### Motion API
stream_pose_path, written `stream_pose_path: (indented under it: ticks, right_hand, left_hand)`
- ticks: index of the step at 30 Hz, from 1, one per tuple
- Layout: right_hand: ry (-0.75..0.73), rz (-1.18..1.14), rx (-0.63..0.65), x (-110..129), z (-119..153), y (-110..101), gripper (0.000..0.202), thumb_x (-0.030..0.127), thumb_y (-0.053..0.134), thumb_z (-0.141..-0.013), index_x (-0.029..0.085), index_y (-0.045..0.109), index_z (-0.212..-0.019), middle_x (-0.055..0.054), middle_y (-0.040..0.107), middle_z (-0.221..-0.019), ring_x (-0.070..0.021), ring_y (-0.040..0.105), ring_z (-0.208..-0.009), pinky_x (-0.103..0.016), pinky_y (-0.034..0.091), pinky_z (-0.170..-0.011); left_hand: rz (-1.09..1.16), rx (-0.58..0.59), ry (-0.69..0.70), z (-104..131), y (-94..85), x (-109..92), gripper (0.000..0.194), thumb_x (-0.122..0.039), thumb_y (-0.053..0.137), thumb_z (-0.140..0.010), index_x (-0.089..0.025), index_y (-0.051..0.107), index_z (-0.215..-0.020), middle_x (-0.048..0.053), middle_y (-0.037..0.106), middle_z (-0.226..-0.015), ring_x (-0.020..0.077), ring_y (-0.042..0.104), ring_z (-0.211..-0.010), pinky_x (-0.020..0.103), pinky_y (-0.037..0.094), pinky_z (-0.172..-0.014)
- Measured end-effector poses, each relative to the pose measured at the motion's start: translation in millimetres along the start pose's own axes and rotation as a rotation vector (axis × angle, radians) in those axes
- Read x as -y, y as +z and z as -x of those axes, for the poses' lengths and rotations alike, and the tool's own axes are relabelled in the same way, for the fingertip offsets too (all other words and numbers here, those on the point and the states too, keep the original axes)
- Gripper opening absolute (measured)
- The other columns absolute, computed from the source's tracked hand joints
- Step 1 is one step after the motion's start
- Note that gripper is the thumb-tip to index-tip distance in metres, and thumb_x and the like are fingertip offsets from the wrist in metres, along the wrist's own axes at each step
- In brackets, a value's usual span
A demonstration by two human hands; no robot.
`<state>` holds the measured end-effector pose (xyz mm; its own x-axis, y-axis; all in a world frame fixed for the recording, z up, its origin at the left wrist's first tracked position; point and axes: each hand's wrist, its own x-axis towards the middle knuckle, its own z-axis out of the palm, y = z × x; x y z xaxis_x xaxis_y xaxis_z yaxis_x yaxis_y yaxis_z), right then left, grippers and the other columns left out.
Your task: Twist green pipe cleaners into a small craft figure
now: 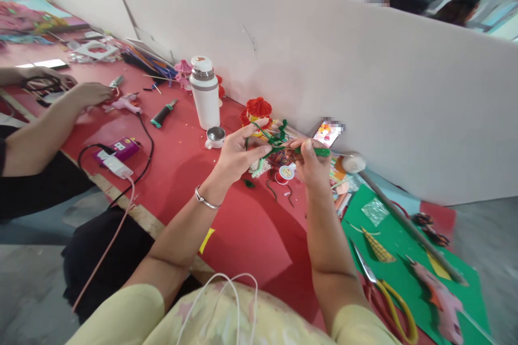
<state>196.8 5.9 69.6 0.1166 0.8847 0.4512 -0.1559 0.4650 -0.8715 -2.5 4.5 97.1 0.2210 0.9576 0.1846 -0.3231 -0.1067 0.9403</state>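
Landmark: white flask (205, 99). To its right and nearer me, my left hand (238, 153) pinches green yarn (282, 132) between thumb and fingers; farther right, my right hand (314, 166) grips a green-handled tool (319, 152), thin metal shaft at the yarn, tip unclear. Steel cup (219, 143) just in front of flask; red ruffled piece (258, 107) to its right; thread spool (286, 173) beyond, lower; scissors (366, 265) well apart, right and nearer me.

Passage: red tabletop (259, 232) between the forearms (329, 232). White bottle (205, 99) and cup (216, 136) block left of the left hand (240, 153). Partition (343, 75) bounds the far side. Scissors (376, 282) and pink glue gun (441, 302) obstruct beyond the right forearm.
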Motion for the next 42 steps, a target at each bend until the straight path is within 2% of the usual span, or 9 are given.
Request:
stream_pose_path:
  ticks: [4, 10, 15, 21, 25, 31, 35, 37, 42]
  right_hand:
    - [0.009, -0.001, 0.047, 2.0, 0.8, -3.3, 0.035, 0.061, 0.080, -0.088, 0.028, 0.082, -0.080, 0.000, 0.081, -0.079, -0.0133, 0.072, -0.063, -0.027, 0.060, -0.059]
    - [-0.016, 0.135, 0.102, 11.7, 3.8, -5.0, 0.028, 0.055, 0.079, -0.092, 0.029, 0.084, -0.083, -0.001, 0.086, -0.087, -0.0189, 0.079, -0.076, -0.033, 0.063, -0.069]
    - [-0.048, 0.221, 0.101, 22.5, 8.1, -0.2, 0.030, 0.056, 0.074, -0.095, 0.030, 0.084, -0.085, -0.002, 0.086, -0.091, -0.0204, 0.080, -0.078, -0.036, 0.065, -0.073]
    - [-0.135, 0.333, 0.105, 33.6, 13.9, 2.3, 0.026, 0.051, 0.074, -0.097, 0.029, 0.085, -0.088, -0.002, 0.087, -0.094, -0.0218, 0.081, -0.087, -0.036, 0.064, -0.077]
    - [-0.231, 0.377, 0.098, 39.1, 18.9, 6.2, 0.021, 0.044, 0.073, -0.098, 0.030, 0.084, -0.089, -0.002, 0.087, -0.095, -0.0223, 0.081, -0.090, -0.038, 0.064, -0.082]
    - [-0.177, 0.363, 0.040, 42.4, 23.8, 11.9, 0.023, 0.048, 0.072, -0.098, 0.031, 0.083, -0.087, -0.002, 0.086, -0.094, -0.0235, 0.081, -0.090, -0.041, 0.065, -0.086]
    - [-0.202, 0.390, 0.023, 40.3, 24.3, 13.5, 0.023, 0.049, 0.073, -0.097, 0.031, 0.084, -0.089, -0.002, 0.086, -0.097, -0.0245, 0.081, -0.093, -0.044, 0.066, -0.091]
    - [-0.188, 0.374, 0.004, 38.6, 23.9, 14.5, 0.024, 0.051, 0.073, -0.097, 0.031, 0.084, -0.089, -0.003, 0.086, -0.096, -0.0245, 0.081, -0.093, -0.043, 0.066, -0.090]
    - [-0.095, 0.246, -0.062, 35.6, 22.2, 14.3, 0.025, 0.053, 0.076, -0.094, 0.030, 0.084, -0.086, -0.002, 0.086, -0.091, -0.0214, 0.081, -0.082, -0.036, 0.067, -0.074]
  left_hand:
    - [-0.023, -0.020, 0.025, 0.2, 0.9, 0.9, 0.072, -0.023, 0.087, -0.073, -0.021, 0.070, -0.143, 0.000, 0.075, -0.076, 0.0054, 0.044, -0.047, 0.021, 0.033, -0.040]
    - [-0.035, -0.048, 0.012, -0.8, -0.2, 2.3, 0.071, -0.022, 0.085, -0.073, -0.020, 0.070, -0.142, -0.002, 0.073, -0.073, 0.0047, 0.044, -0.044, 0.020, 0.033, -0.038]
    - [-0.051, -0.061, -0.017, 0.0, -1.5, -0.3, 0.069, -0.024, 0.084, -0.077, -0.020, 0.069, -0.144, -0.001, 0.073, -0.072, 0.0053, 0.045, -0.042, 0.021, 0.036, -0.037]
    - [-0.013, -0.030, -0.043, 0.7, -0.4, -3.9, 0.075, -0.023, 0.088, -0.072, -0.017, 0.067, -0.144, 0.001, 0.076, -0.077, 0.0104, 0.062, -0.056, 0.020, 0.041, -0.040]
    - [0.045, -0.021, -0.075, 0.0, -1.0, -4.3, 0.079, -0.024, 0.090, -0.069, -0.015, 0.065, -0.144, 0.001, 0.076, -0.075, 0.0116, 0.065, -0.058, 0.020, 0.043, -0.042]
    - [0.108, -0.012, -0.101, -0.7, -3.4, -2.1, 0.082, -0.027, 0.095, -0.066, -0.015, 0.066, -0.141, 0.000, 0.074, -0.071, 0.0125, 0.065, -0.057, 0.020, 0.042, -0.040]
    - [0.103, -0.013, -0.097, -0.9, -3.7, -0.8, 0.079, -0.028, 0.095, -0.067, -0.016, 0.067, -0.140, 0.000, 0.075, -0.072, 0.0126, 0.066, -0.057, 0.021, 0.043, -0.042]
    - [0.105, -0.003, -0.099, -1.0, -3.7, -0.8, 0.079, -0.029, 0.095, -0.067, -0.016, 0.067, -0.140, 0.000, 0.075, -0.072, 0.0137, 0.068, -0.058, 0.021, 0.043, -0.042]
    - [0.126, 0.028, -0.100, -1.1, -3.0, -2.3, 0.079, -0.028, 0.095, -0.066, -0.017, 0.066, -0.139, 0.000, 0.075, -0.073, 0.0158, 0.072, -0.063, 0.020, 0.044, -0.042]
